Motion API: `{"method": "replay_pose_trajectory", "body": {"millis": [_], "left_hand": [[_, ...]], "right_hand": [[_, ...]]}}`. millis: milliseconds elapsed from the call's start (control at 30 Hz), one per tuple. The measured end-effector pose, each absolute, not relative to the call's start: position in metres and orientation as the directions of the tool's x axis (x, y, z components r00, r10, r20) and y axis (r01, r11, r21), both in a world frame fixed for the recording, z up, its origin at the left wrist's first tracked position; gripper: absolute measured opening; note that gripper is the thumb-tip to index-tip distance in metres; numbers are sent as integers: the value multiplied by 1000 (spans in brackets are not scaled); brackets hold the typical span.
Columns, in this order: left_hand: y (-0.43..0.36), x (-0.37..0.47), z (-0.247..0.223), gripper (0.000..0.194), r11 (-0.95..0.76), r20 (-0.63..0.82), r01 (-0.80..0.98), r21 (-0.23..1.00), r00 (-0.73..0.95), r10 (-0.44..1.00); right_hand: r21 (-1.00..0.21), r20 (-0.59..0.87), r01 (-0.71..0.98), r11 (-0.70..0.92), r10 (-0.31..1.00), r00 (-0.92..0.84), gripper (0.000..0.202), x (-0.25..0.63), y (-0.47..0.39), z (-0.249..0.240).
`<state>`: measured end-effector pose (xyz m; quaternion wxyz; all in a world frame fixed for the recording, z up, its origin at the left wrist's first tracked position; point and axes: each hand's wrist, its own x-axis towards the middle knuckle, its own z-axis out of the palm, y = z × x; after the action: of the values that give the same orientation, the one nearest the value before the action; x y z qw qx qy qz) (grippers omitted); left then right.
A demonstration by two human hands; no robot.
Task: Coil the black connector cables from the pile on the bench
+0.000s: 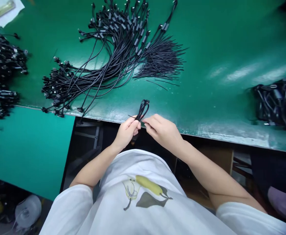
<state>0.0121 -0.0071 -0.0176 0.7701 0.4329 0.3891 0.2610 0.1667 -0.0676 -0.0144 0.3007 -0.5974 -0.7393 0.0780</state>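
A small looped bundle of black cable [143, 108] stands upright at the front edge of the green table, and my left hand [128, 130] pinches its lower part. A thin dark tie end pokes out to the left above that thumb. Just right of the bundle, my right hand [161, 130] is closed, thumb and forefinger pressed together close to the cable; what they hold, if anything, is too small to make out. Beyond the hands lie a long pile of loose black cables [111, 71] with connectors and a heap of thin black ties [161, 60].
More black cables [3, 62] are heaped at the far left. Bundled cables [277, 101] lie at the right. The green table [218, 39] has its front edge just under my hands. A lower green surface [30, 147] adjoins it at left, with a white spool [28, 210] below.
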Motion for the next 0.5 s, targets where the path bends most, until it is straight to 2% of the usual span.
{"method": "replay_pose_trajectory", "body": {"millis": [100, 167, 233, 367, 500], "left_hand": [[-7, 9, -26, 32, 312, -299, 59, 948, 500, 813], [-6, 7, -29, 29, 207, -256, 153, 966, 491, 833], [-3, 5, -31, 27, 189, -270, 203, 961, 523, 808], [1, 2, -31, 35, 392, -401, 164, 905, 632, 663], [5, -1, -27, 37, 572, -465, 75, 817, 671, 577]], "right_hand": [[-145, 378, 891, 430, 856, -352, 26, 172, -58, -7], [-13, 370, 809, 588, 755, -542, 28, 177, -51, -1], [92, 351, 696, 712, 631, -692, 31, 179, -44, 7], [286, 258, 527, 800, 465, -847, 28, 180, -36, 19], [341, 151, 475, 811, 452, -879, 31, 178, -33, 27]]}}
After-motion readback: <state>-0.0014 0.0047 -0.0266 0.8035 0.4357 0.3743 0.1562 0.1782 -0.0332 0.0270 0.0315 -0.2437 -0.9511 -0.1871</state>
